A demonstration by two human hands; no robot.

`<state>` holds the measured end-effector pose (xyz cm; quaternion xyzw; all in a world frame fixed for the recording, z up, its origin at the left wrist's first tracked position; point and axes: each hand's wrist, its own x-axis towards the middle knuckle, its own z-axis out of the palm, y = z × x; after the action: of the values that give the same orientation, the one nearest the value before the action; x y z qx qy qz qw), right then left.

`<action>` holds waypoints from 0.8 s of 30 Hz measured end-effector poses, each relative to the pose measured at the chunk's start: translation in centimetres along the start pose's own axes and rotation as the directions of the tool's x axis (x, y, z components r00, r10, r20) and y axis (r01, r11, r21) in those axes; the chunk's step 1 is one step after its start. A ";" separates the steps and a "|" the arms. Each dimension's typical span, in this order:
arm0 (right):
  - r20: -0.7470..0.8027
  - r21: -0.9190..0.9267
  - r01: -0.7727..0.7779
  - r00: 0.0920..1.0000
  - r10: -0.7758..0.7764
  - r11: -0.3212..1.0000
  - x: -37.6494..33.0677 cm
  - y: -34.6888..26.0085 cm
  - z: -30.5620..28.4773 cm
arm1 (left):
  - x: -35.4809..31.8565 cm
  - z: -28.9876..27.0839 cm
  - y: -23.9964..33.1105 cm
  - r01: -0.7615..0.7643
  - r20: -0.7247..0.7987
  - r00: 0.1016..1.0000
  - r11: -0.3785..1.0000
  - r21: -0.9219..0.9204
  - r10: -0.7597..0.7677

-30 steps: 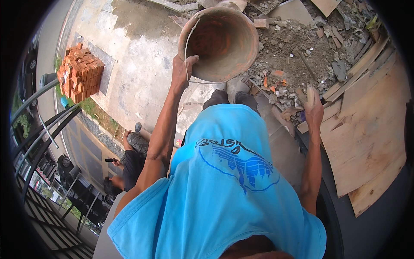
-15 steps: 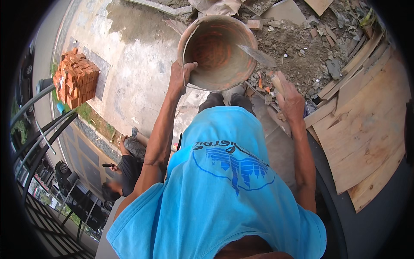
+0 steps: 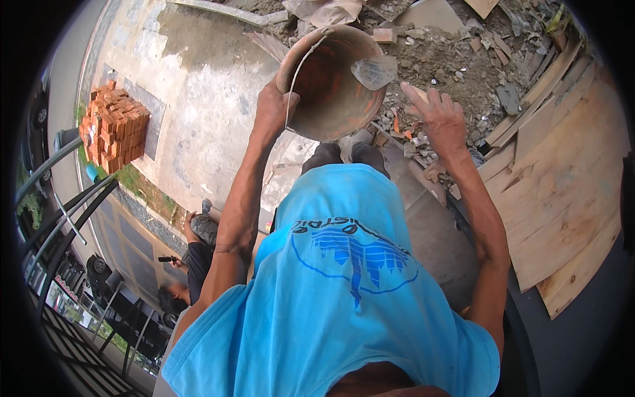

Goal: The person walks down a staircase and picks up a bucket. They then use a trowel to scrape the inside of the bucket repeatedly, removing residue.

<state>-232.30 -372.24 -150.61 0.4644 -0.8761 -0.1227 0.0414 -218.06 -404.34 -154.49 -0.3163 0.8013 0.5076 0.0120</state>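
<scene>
A worn, mud-stained bucket (image 3: 331,120) is held out in front of me with its mouth tilted toward the right. My left hand (image 3: 272,109) is closed on its left rim, the thumb over the edge, next to the thin wire handle. Grey residue coats the inside, with reddish streaks showing through. My right hand (image 3: 442,120) grips the wooden handle of a trowel (image 3: 375,71). The trowel's flat blade faces me and lies over the bucket's right rim, partly inside the mouth. Whether the blade touches the wall I cannot tell.
Rubble and soil (image 3: 456,73) lie beyond and right of the bucket. Plywood sheets (image 3: 562,178) lean at the right. A brick stack (image 3: 116,126) stands far left on the pavement. A person (image 3: 198,255) with a dark handheld object is at lower left, near black metal railings (image 3: 73,331).
The trowel has turned from edge-on to showing its flat blade and moved slightly left and up. My right hand has risen. The bucket has tilted more to the right.
</scene>
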 end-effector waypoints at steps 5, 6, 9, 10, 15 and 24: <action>-0.150 0.167 -0.192 0.964 0.218 0.967 0.6 -0.3 -1.2 | 1.8 -3.0 1.5 0.078 0.027 0.997 0.997 0.003 -0.078; -0.189 0.216 -0.225 0.945 0.267 0.950 0.3 -0.7 -0.7 | 1.9 -3.3 1.6 0.066 0.009 0.998 0.998 0.002 -0.066; -0.217 0.302 -0.327 0.891 0.399 0.895 -0.7 -0.5 -0.8 | 2.3 -4.1 2.0 0.099 0.027 0.995 0.995 -0.011 -0.099; -0.213 0.319 -0.363 0.873 0.439 0.876 -1.1 -0.3 -0.8 | 2.4 -4.1 2.0 0.121 0.044 0.992 0.993 -0.017 -0.120; -0.117 0.250 -0.078 0.987 0.110 0.965 -2.5 -0.3 -0.3 | 2.7 -3.3 1.5 0.206 0.100 0.975 0.973 -0.098 -0.197; -0.074 0.561 -0.428 0.827 0.557 0.709 0.4 2.0 -2.8 | 3.0 -3.2 1.2 0.133 0.126 0.985 0.986 -0.105 -0.120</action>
<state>-233.65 -372.00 -147.46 0.2161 -0.9561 0.1916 0.0498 -220.12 -408.13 -153.02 -0.3358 0.7475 0.5683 0.0744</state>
